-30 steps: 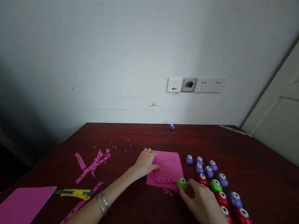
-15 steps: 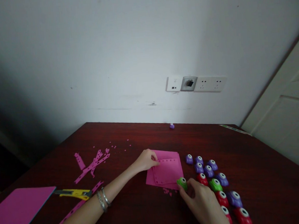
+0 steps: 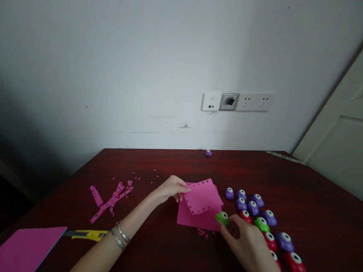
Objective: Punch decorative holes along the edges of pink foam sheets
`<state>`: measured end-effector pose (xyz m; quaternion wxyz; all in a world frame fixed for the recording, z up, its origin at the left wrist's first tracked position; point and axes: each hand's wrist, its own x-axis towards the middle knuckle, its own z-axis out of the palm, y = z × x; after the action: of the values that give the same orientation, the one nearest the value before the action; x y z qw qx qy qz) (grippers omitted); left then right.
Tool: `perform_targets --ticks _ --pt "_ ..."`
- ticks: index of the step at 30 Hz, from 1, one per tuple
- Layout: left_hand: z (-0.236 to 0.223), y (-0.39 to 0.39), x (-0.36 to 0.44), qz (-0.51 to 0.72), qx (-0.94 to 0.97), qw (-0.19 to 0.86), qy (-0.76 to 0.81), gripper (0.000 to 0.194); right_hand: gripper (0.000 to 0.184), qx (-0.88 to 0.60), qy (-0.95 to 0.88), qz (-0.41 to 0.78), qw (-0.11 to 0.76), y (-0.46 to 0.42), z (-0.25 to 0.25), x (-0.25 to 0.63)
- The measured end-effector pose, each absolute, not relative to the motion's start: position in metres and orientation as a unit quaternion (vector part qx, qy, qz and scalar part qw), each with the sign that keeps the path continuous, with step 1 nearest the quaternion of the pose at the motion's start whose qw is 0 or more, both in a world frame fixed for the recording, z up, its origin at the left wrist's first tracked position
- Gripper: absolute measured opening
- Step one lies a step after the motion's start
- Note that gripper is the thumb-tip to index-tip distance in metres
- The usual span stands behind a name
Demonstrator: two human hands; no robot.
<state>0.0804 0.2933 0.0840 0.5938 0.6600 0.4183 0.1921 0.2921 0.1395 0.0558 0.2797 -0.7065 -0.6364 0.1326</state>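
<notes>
Between the thumb and fingers of my left hand [image 3: 174,187] is the corner of a small pink paper sheet [image 3: 202,198], with punched holes along several edges. The sheet is tilted up over larger pink sheets [image 3: 184,216] lying on the table. My right hand [image 3: 244,236] grips a green craft punch [image 3: 222,219] at the lower right corner of those sheets. Small pink punched bits [image 3: 203,232] lie just in front of the stack. Right of my right hand stand several purple punches [image 3: 253,208], red punches [image 3: 295,263] and another green punch [image 3: 262,224].
At the left lie pink punched strips [image 3: 111,204], a yellow utility knife [image 3: 90,234] and a large pink sheet [image 3: 24,257]. One purple punch [image 3: 208,152] stands at the back edge by the wall. Sockets [image 3: 256,102] are on the wall.
My left hand has lifted and turned the small punched sheet off the stack. My right hand, with the green punch, has moved slightly right and up.
</notes>
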Motion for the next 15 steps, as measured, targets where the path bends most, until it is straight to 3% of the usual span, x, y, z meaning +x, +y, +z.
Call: perform_targets --ticks 15 --pt "0.0856 0.2885 0.0841 0.179 0.636 0.632 0.405 0.03 0.032 -0.711 -0.629 0.097 0.3 0.1399 0.0538 0.292"
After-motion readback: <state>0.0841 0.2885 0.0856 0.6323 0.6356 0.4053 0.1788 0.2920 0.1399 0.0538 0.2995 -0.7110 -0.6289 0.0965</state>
